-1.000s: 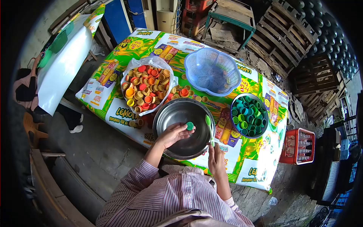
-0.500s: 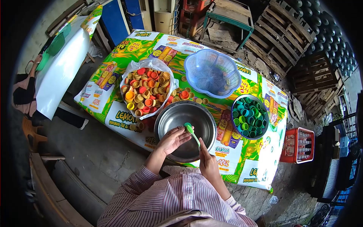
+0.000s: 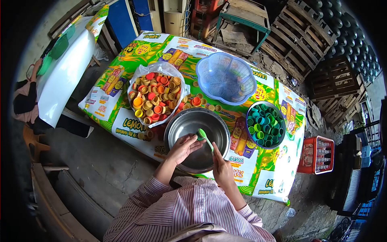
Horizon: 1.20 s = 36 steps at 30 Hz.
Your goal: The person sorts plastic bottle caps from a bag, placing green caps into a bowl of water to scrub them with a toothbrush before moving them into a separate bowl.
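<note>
Over a wide metal basin (image 3: pixel 217 128), my left hand (image 3: pixel 180 151) pinches a small green cap (image 3: pixel 199 138), mostly covered by the fingers. My right hand (image 3: pixel 222 168) grips the handle of a light green brush (image 3: pixel 207 140) that looks like a toothbrush. The brush's head lies against the cap. Left of the basin, a white plastic bag (image 3: pixel 137 72) holds many red, orange and yellow caps (image 3: pixel 157 94). To the right, a dark-rimmed bowl (image 3: pixel 284 121) is filled with green and teal caps (image 3: pixel 264 125).
A blue perforated basket (image 3: pixel 225 76) stands behind the basin, with loose caps (image 3: pixel 196 101) on the patterned tablecloth (image 3: pixel 109 82). A red crate of bottles (image 3: pixel 316 155) is on the floor at right. At far left, another person's hand (image 3: pixel 37 66) touches something green.
The brush head has shifted slightly right and tipped over the cap. My left fingers have turned a little around the cap. Other things stay in place.
</note>
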Motion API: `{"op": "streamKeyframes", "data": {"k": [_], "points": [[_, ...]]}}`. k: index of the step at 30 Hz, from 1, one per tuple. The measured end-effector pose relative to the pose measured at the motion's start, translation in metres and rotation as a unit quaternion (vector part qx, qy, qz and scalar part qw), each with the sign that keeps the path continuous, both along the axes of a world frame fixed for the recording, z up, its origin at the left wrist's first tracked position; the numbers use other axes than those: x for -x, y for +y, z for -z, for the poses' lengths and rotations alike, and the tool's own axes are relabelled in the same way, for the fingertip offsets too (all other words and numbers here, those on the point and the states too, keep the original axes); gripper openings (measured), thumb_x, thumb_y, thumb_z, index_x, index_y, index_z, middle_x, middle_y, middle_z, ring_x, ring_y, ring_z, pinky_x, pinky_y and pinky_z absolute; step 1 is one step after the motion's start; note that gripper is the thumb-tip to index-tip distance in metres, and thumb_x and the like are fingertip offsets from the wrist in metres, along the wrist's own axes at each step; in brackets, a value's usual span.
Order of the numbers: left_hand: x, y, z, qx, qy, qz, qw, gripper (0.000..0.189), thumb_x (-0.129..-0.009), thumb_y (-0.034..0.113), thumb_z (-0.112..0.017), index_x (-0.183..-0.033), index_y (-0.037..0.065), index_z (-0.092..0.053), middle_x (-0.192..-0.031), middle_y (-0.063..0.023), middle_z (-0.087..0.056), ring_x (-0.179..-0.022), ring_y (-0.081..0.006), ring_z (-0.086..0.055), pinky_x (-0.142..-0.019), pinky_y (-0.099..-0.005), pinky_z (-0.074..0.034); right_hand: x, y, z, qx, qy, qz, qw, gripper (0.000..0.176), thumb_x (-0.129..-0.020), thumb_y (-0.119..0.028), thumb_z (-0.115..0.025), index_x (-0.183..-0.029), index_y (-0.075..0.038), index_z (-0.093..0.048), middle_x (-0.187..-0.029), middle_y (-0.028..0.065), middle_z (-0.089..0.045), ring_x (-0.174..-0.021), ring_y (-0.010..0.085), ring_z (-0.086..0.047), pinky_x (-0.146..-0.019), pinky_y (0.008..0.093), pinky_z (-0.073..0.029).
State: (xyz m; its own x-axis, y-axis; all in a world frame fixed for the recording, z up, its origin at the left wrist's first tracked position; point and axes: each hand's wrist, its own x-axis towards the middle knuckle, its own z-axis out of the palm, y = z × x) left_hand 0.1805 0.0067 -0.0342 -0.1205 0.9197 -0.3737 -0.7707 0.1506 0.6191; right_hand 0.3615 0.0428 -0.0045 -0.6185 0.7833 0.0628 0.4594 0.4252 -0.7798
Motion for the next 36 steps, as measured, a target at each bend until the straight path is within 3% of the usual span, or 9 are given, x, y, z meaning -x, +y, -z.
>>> {"op": "streamKeyframes", "data": {"k": [6, 7, 9, 14, 18, 21, 25, 29, 36], "points": [[-0.006, 0.003, 0.000, 0.002, -0.037, -0.046, 0.998, 0.011, -0.089, 0.014, -0.049, -0.091, 0.005, -0.054, -0.109, -0.0150, -0.057, -0.102, -0.0216, -0.055, -0.089, -0.0327, -0.046, -0.012, 0.005, 0.000, 0.018, -0.028, -0.048, 0.998, 0.050, -0.087, -0.009, -0.046, -0.133, -0.016, -0.031, -0.061, 0.0199, -0.058, -0.048, 0.0359, -0.055, -0.045, 0.0444, -0.041], [-0.007, 0.003, 0.003, 0.010, -0.038, -0.053, 0.998, 0.014, -0.090, 0.016, -0.048, -0.094, 0.004, -0.054, -0.109, -0.0152, -0.056, -0.105, -0.0220, -0.054, -0.089, -0.0329, -0.046, -0.013, 0.007, 0.000, 0.026, -0.002, -0.031, 0.999, 0.045, -0.088, -0.004, -0.042, -0.132, -0.011, -0.035, -0.054, 0.0199, -0.053, -0.047, 0.0337, -0.056, -0.047, 0.0364, -0.042], [-0.012, 0.003, -0.003, 0.015, -0.059, -0.067, 0.996, 0.017, -0.090, 0.018, -0.047, -0.097, 0.004, -0.055, -0.110, -0.0153, -0.056, -0.104, -0.0222, -0.054, -0.090, -0.0325, -0.045, -0.020, 0.019, 0.003, 0.021, -0.018, -0.003, 1.000, 0.049, -0.087, -0.008, -0.045, -0.133, -0.016, -0.032, -0.054, 0.0199, -0.054, -0.046, 0.0345, -0.055, -0.045, 0.0444, -0.040], [-0.027, 0.004, 0.000, -0.022, -0.022, -0.105, 0.994, 0.016, -0.089, 0.019, -0.049, -0.098, 0.006, -0.053, -0.113, -0.0154, -0.054, -0.105, -0.0223, -0.054, -0.089, -0.0315, -0.045, -0.031, 0.031, -0.006, -0.019, -0.014, -0.104, 0.994, 0.047, -0.087, -0.010, -0.044, -0.133, -0.016, -0.032, -0.053, 0.0203, -0.052, -0.047, 0.0351, -0.055, -0.046, 0.0447, -0.040], [-0.047, 0.003, 0.002, -0.034, -0.003, -0.133, 0.991, 0.021, -0.090, 0.019, -0.049, -0.104, 0.004, -0.051, -0.113, -0.0145, -0.055, -0.104, -0.0225, -0.055, -0.089, -0.0316, -0.045, -0.037, 0.047, 0.004, -0.032, 0.017, -0.075, 0.997, 0.049, -0.088, -0.012, -0.044, -0.134, -0.020, -0.030, -0.056, 0.0213, -0.054, -0.049, 0.0369, -0.055, -0.046, 0.0451, -0.042], [-0.056, 0.000, 0.001, -0.028, 0.067, -0.145, 0.987, 0.022, -0.090, 0.017, -0.047, -0.106, 0.002, -0.050, -0.111, -0.0140, -0.055, -0.106, -0.0239, -0.054, -0.090, -0.0325, -0.044, -0.039, 0.041, -0.001, -0.019, -0.002, -0.151, 0.988, 0.048, -0.088, -0.012, -0.043, -0.134, -0.021, -0.030, -0.057, 0.0214, -0.055, -0.050, 0.0372, -0.055, -0.046, 0.0454, -0.042], [-0.056, -0.007, -0.010, -0.015, 0.141, -0.115, 0.983, 0.022, -0.092, 0.016, -0.043, -0.107, 0.001, -0.049, -0.114, -0.0147, -0.054, -0.107, -0.0241, -0.053, -0.090, -0.0325, -0.044, -0.031, 0.049, 0.007, -0.025, 0.025, -0.096, 0.995, 0.046, -0.089, -0.013, -0.043, -0.133, -0.020, -0.032, -0.056, 0.0204, -0.055, -0.049, 0.0356, -0.056, -0.046, 0.0452, -0.042], [-0.042, -0.010, -0.011, -0.023, 0.143, -0.140, 0.980, 0.014, -0.090, 0.011, -0.046, -0.099, 0.001, -0.048, -0.103, -0.0095, -0.057, -0.102, -0.0231, -0.056, -0.089, -0.0303, -0.045, -0.023, 0.034, -0.004, 0.013, 0.018, -0.124, 0.992, 0.045, -0.089, -0.013, -0.043, -0.133, -0.019, -0.032, -0.056, 0.0198, -0.055, -0.048, 0.0341, -0.056, -0.045, 0.0427, -0.041], [-0.022, -0.013, 0.000, -0.069, 0.347, -0.083, 0.932, 0.024, -0.081, 0.001, -0.059, -0.101, 0.000, -0.045, -0.099, -0.0084, -0.057, -0.095, -0.0169, -0.058, -0.085, -0.0266, -0.045, -0.022, 0.030, -0.016, 0.023, 0.016, -0.116, 0.993, 0.046, -0.089, -0.011, -0.043, -0.133, -0.019, -0.032, -0.061, 0.0203, -0.056, -0.055, 0.0345, -0.058, -0.052, 0.0417, -0.043]]}}
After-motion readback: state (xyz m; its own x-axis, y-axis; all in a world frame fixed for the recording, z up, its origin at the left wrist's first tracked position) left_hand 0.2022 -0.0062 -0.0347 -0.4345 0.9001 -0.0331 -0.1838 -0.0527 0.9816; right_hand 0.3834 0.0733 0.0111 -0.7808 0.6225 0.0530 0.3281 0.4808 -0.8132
